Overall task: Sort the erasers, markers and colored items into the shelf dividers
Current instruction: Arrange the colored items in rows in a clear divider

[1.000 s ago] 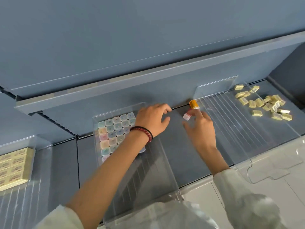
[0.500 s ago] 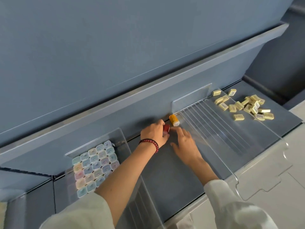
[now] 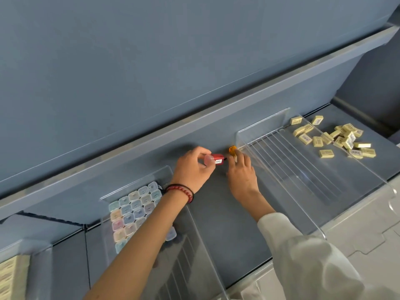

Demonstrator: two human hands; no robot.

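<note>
My left hand (image 3: 194, 167), with a red bead bracelet on its wrist, pinches a small red item with a clear cap (image 3: 214, 159) at the back of the middle shelf bay. My right hand (image 3: 241, 169) lies just to the right of it, fingers stretched toward a small orange item (image 3: 232, 150) that stands against the back wall beside a clear divider (image 3: 281, 169). I cannot tell whether the fingertips touch the orange item. Pastel colored small boxes (image 3: 135, 210) sit packed in rows in the left bay.
Several loose yellow erasers (image 3: 337, 138) lie scattered in the right bay. A stack of yellow erasers (image 3: 13, 276) shows at the far left edge. Another clear divider (image 3: 194, 245) runs under my left forearm. An upper shelf overhangs the back.
The view has shifted and zoomed. My left hand has come right from the pastel boxes and now pinches the red item. My right hand stays beside the orange item.
</note>
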